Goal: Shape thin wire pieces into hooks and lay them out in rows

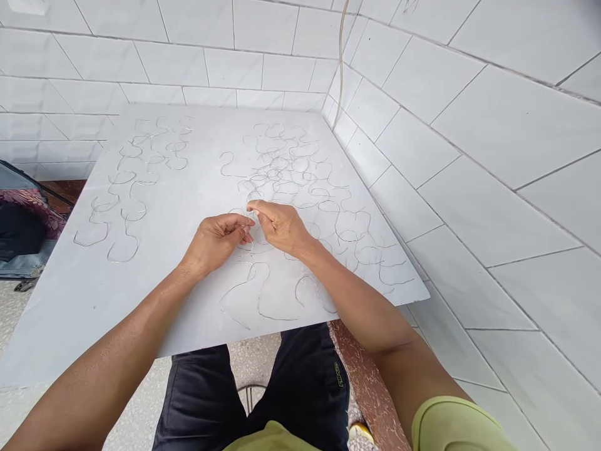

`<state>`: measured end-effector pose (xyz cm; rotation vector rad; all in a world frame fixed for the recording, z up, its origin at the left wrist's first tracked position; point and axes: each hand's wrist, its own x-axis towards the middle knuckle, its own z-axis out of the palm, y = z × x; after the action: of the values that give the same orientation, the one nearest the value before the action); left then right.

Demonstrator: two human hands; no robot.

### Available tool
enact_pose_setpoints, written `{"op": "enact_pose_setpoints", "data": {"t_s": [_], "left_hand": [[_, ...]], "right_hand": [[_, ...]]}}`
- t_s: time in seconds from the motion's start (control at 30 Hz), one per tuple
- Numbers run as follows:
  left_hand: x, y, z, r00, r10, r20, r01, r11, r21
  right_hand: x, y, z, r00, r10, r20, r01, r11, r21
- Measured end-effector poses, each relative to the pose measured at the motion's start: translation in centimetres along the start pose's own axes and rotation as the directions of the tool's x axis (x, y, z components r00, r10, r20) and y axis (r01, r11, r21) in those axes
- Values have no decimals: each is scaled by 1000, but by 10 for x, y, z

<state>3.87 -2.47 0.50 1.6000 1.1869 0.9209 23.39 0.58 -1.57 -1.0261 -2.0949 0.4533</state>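
Observation:
Both hands meet over the middle of a pale grey board. A thin bent wire [252, 245] runs between them, pinched in the fingertips of my left hand [220, 240]. My right hand [278, 227] is closed too, thumb against forefinger, gripping the upper part of the same wire. Just in front of me lie curved wires [263, 294], one S-shaped. A tangled heap of bent wires [286, 169] spreads beyond and to the right of my hands. Over on the left, S-shaped wires [134, 207] lie in loose rows. Part of the held wire is hidden behind my fingers.
The board [197, 181] reaches a tiled wall [211, 62] at the back and another tiled wall [469, 156] on the right. A thin hose [341, 69] hangs in the corner. Dark folded fabric [21, 225] is beyond the board's left edge.

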Motion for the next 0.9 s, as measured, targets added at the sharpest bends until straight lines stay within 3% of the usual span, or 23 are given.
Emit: {"op": "enact_pose_setpoints", "data": {"t_s": [0.33, 0.57, 0.7, 0.9], "left_hand": [[-2, 4, 5, 998, -60, 11, 60, 998, 19], [-1, 5, 2, 996, -59, 62, 61, 998, -19], [0, 6, 3, 993, -76, 96, 81, 995, -54], [0, 2, 2, 997, -81, 13, 79, 994, 78]], "right_hand": [[1, -4, -10, 994, 31, 108, -53, 977, 207], [4, -1, -18, 977, -7, 211, -27, 987, 156], [4, 0, -18, 977, -48, 210, 29, 995, 96], [4, 0, -22, 988, 79, 130, -105, 974, 203]]}}
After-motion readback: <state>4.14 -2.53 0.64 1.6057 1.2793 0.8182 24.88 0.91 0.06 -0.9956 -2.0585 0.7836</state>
